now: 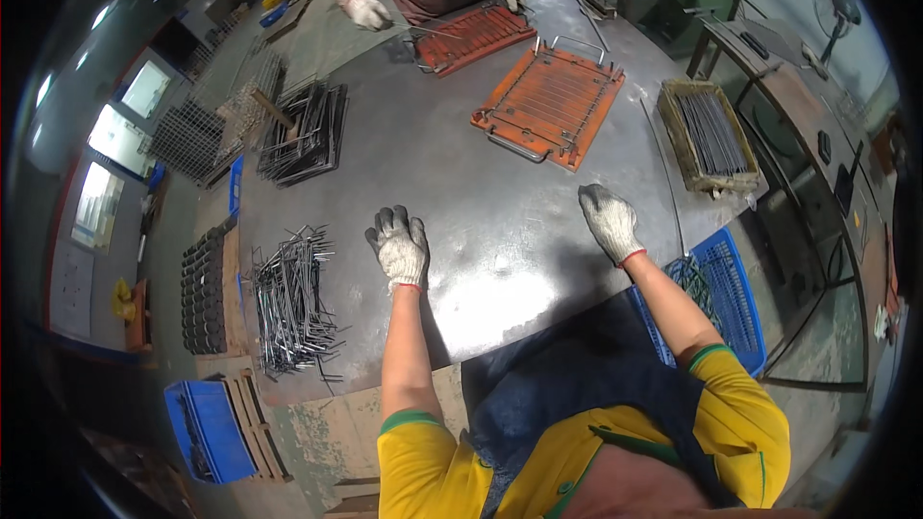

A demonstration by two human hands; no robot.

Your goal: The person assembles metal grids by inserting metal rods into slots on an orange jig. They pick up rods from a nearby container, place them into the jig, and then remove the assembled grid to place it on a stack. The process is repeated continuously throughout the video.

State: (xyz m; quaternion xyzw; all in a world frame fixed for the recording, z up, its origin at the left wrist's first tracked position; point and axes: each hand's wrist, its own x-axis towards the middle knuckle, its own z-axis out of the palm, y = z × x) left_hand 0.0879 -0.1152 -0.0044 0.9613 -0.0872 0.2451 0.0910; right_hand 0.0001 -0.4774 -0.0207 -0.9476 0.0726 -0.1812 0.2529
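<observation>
My left hand (399, 245), in a white knit glove with dark grey fingers, lies on the metal tabletop (433, 154) with its fingers apart and holds nothing. To its left is a heap of bent metal rods (293, 303). My right hand (610, 221), gloved the same way, rests on the table at the right, its fingers stretched forward and nothing seen in them. Beyond it lies an orange jig plate (556, 101) with a row of thin rods across it and bent wire handles at two ends. Neither hand touches the plate.
Across the table a person's gloved hand (368, 12) holds a thin rod over a second orange jig (471, 38). Wire frames (306, 135) are stacked at the left. A box of straight rods (710, 135) stands at the right edge, above a blue basket (733, 298).
</observation>
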